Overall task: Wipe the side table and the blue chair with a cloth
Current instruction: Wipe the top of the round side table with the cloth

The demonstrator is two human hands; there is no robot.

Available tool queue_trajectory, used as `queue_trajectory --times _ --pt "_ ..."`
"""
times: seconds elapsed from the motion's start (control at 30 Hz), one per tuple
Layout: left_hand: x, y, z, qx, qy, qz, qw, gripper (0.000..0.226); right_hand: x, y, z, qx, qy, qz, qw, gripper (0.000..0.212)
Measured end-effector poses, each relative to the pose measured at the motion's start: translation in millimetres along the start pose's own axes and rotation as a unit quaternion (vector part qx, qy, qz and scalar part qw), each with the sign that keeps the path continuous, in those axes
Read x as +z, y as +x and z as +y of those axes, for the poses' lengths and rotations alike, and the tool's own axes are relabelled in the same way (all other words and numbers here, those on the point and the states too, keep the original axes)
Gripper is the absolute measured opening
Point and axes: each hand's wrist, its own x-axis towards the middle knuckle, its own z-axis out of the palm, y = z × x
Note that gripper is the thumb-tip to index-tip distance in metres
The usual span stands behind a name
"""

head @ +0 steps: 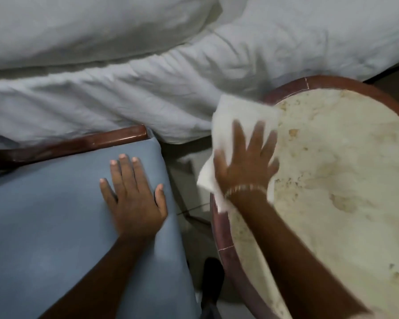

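Observation:
A round side table (pixel 346 171) with a cream stone top and a dark red-brown rim fills the right side. My right hand (pixel 247 164) lies flat with spread fingers on a white cloth (pixel 230 120), pressing it onto the table's left edge; part of the cloth hangs over the rim. The blue chair (pixel 44 226) with a padded seat and a dark wooden frame is at the left. My left hand (pixel 134 196) rests palm down on the seat near its right edge, fingers apart, holding nothing.
A bed with rumpled white sheets (pixel 124 88) and a pillow (pixel 78 26) runs across the top, close behind chair and table. A narrow gap of tiled floor (pixel 189 176) separates chair and table, with a dark shoe (pixel 213 279) in it.

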Motion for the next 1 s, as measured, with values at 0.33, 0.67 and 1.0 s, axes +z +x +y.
queue_trajectory --times 0.33,0.67,1.0 --pt "3 1 -2 0.003 -0.004 0.011 1.0 0.08 -3 57 -8 0.073 0.045 0.022 0.996 0.082" --pt "-34 11 19 -0.02 -0.069 -0.083 0.994 0.074 14 -232 132 0.031 -0.002 -0.028 0.999 0.079" --pt "-67 5 212 0.244 -0.158 -0.118 0.95 0.074 -6 -146 228 0.116 0.006 0.041 0.992 0.07"
